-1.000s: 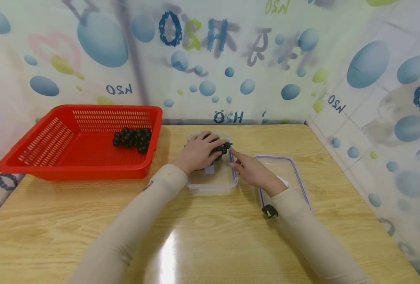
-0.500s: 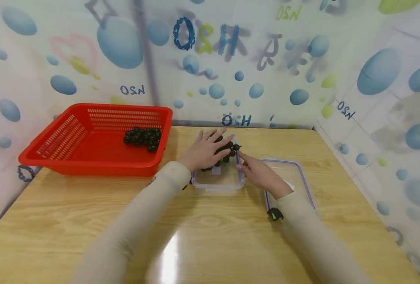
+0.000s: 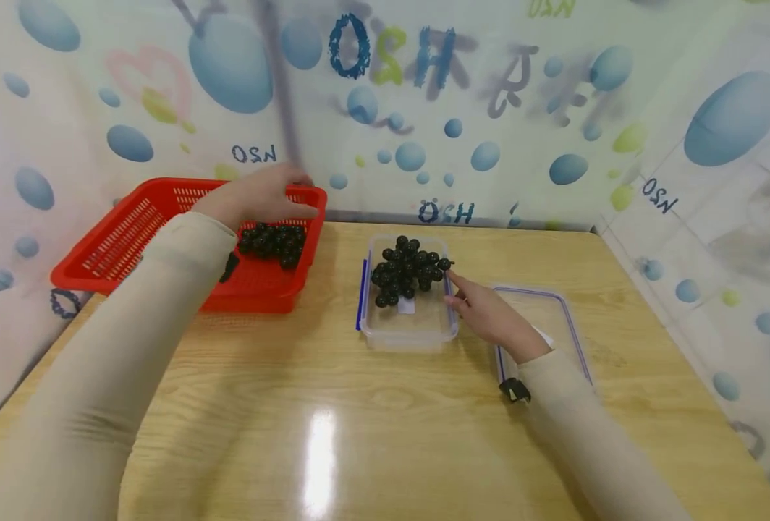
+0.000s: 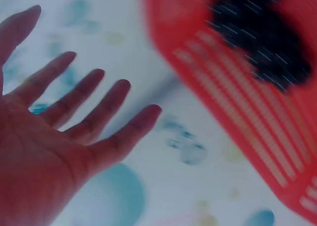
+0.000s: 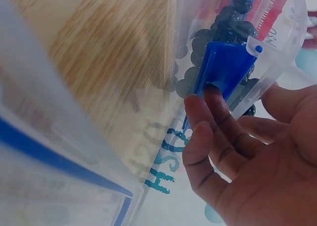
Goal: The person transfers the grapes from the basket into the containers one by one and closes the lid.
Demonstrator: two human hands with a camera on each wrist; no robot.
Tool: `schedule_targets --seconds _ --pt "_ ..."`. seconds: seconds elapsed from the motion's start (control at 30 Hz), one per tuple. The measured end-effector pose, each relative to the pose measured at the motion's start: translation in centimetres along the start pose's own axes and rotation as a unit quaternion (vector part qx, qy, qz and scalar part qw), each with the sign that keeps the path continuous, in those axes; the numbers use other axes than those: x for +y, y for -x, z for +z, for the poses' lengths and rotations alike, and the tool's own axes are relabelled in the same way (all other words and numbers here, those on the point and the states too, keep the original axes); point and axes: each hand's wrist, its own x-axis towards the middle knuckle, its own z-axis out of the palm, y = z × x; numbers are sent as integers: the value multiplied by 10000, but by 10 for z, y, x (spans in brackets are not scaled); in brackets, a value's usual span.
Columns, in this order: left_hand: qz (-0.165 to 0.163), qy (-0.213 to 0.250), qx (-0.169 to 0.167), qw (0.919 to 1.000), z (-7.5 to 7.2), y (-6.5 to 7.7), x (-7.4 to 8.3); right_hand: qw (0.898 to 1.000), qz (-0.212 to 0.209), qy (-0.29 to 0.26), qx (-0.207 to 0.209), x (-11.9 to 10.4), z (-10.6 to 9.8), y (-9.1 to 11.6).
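Note:
A bunch of black grapes (image 3: 406, 271) lies in a clear plastic container (image 3: 411, 336) at the middle of the table. My right hand (image 3: 492, 315) holds the container's right side; in the right wrist view its fingers are curled at the blue latch (image 5: 225, 67), with the thumb up by the rim. Over the right part of a red plastic basket (image 3: 255, 302) hovers my left hand (image 3: 264, 195), holding nothing, its fingers spread in the left wrist view. More black grapes (image 3: 273, 242) lie in the basket below it.
A clear lid with a blue seal (image 3: 548, 315) lies right of the container, partly under my right forearm. A small black object (image 3: 514, 391) sits at its near corner. Behind the table hangs a patterned wall covering (image 3: 385, 123).
My left hand has lifted off the grapes in the container and moved left to above the red basket. My right hand stays at the container's right side. The head view has shifted slightly.

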Motion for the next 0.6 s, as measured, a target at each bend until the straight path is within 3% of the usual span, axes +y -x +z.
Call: schedule_targets --seconds 0.17,0.37,0.47,0.6 --pt "-613 68 -817 9947 13 -33 -44 9999 102 22 -25 4 -2 5" --pt "-1473 735 -1436 9758 30 -45 -62 9999 -29 165 31 1 -3 3" --pt "-1705 877 -1544 9692 38 -46 -64 9998 23 208 4 0 -2 4" --pt "-2207 1079 -1225 9616 48 -46 -59 9996 135 247 6 1 -1 4"
